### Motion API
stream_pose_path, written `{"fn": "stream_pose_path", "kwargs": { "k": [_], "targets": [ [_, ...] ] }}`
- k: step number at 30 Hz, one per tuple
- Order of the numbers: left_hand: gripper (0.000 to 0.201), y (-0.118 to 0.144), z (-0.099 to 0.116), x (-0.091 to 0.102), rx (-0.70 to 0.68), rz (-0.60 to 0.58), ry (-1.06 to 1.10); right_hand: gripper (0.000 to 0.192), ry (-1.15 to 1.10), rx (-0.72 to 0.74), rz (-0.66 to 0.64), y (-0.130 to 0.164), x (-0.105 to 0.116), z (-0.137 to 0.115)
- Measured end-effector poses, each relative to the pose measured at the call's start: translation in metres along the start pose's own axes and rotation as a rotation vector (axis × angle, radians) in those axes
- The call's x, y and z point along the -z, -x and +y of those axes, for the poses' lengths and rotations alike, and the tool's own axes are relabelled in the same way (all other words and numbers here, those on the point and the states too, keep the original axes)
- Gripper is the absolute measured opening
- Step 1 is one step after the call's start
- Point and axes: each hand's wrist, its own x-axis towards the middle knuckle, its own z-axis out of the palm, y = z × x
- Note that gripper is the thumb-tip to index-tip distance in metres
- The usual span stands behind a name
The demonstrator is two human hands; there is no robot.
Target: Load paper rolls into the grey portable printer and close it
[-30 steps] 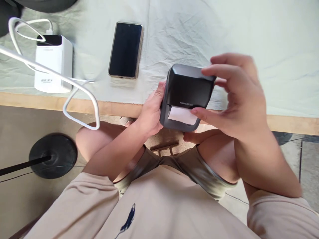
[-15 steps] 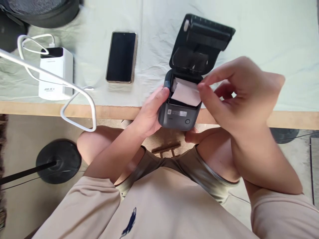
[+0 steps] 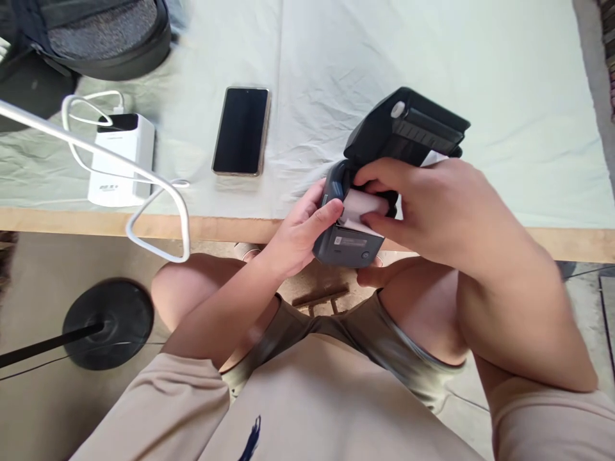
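Gripping 1 printer (image 3: 353, 246) w/ left hand (image 3: 300, 234), right hand (image 3: 432, 205) pinching 1 paper roll (image 3: 362, 206).

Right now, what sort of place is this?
Probably a makeshift workbench: a wooden table under a wrinkled cloth, with a power bank and smartphone on it, and a small label printer held open at its edge.

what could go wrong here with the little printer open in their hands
The printer is held off the table's edge, gripped mainly by the left hand; a slip would likely drop it to the floor. The right hand pinches the paper roll under the raised lid, so the lid could close on the fingers, or the paper could crease or unspool.
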Motion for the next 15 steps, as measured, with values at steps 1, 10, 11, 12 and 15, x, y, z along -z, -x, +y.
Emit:
{"fn": "stream_pose_path", "kwargs": {
  "k": [1,10,11,12,15],
  "targets": [
    [0.055,-0.001,0.000,0.000,0.004,0.010,0.021,0.031,-0.109,-0.018,0.024,0.004,0.008,0.000],
    [0.036,-0.002,0.006,0.001,0.064,0.106,0.199,0.036,-0.940,-0.321,0.555,0.016,-0.018,0.046],
    [0.035,-0.003,0.006,0.001,0.060,0.110,0.211,0.036,-0.897,-0.298,0.494,0.016,-0.028,0.048],
    [0.035,-0.003,0.006,0.000,0.049,0.114,0.219,0.033,-0.828,-0.286,0.427,0.016,-0.036,0.048],
    [0.031,-0.004,0.006,-0.002,0.010,0.121,0.233,0.032,-0.582,-0.219,0.333,0.020,-0.050,0.047]
  ]
}}
